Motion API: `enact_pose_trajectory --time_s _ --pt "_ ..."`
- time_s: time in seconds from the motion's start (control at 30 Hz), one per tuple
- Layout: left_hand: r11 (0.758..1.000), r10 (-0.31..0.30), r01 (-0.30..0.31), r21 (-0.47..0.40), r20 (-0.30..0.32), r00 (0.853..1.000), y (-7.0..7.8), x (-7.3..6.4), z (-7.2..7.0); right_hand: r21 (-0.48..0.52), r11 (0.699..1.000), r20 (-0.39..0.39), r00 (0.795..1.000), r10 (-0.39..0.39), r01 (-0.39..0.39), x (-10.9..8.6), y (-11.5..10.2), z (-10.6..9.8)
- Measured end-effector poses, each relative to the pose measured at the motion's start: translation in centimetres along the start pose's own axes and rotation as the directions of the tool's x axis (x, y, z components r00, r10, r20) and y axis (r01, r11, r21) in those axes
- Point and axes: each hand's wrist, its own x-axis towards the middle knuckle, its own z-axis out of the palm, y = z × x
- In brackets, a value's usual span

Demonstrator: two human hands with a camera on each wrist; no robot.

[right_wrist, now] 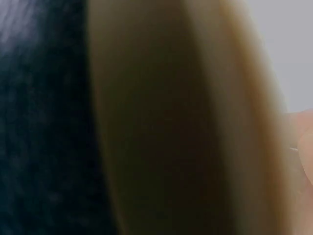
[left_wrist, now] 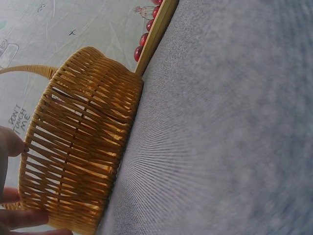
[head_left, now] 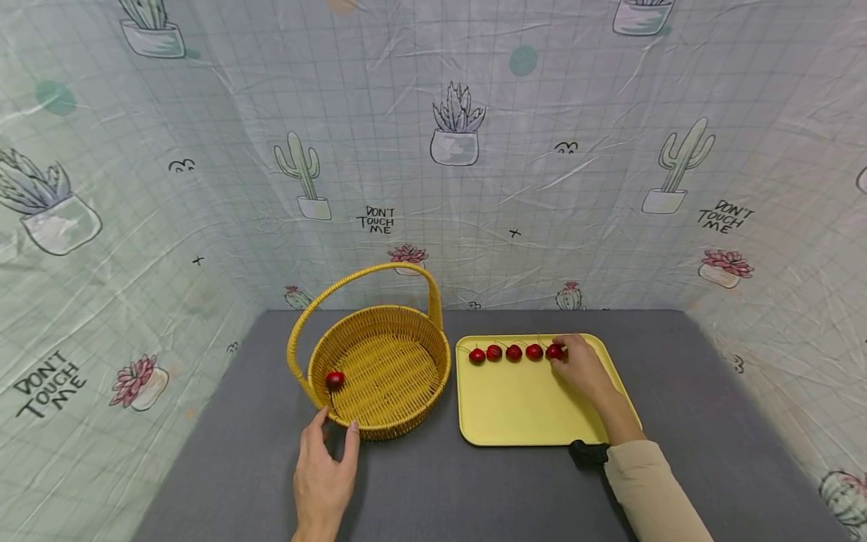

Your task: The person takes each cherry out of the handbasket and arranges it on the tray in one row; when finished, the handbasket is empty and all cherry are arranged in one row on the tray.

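My right hand [head_left: 581,367] is over the back right of a yellow tray [head_left: 515,410], its fingertips pinching the rightmost cherry [head_left: 553,351] of a row. Several more red cherries with stems [head_left: 514,353] line the tray's back edge. To the left stands a round yellow wicker basket [head_left: 406,427] with a tall arched handle, a single cherry [head_left: 335,381] inside near its left wall. My left hand [head_left: 325,474] rests against the basket's front left rim, thumb and index finger spread apart. In the left wrist view, fingers [left_wrist: 27,218] touch the woven side.
The basket and tray stand side by side on a grey cloth-covered table [head_left: 460,489]. A patterned curtain [head_left: 515,181] with cactus drawings encloses the back and sides. A black wrist strap piece [head_left: 588,454] hangs by the right sleeve [head_left: 653,489]. The right wrist view is mostly blurred.
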Motion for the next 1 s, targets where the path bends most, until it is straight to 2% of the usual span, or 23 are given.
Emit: enact_pose_trajectory --time_s 0.63,1.0 --pt "1.000 0.002 -0.002 -0.002 0.003 1.000 0.1 0.0 -0.1 -0.004 1.000 0.034 0.999 0.025 -0.025 -0.3 -0.3 -0.5" --pt "1.000 0.005 -0.005 0.002 0.000 1.000 0.1 0.0 -0.1 0.004 0.999 0.015 0.999 -0.042 0.042 -0.3 -1.6 -1.5"
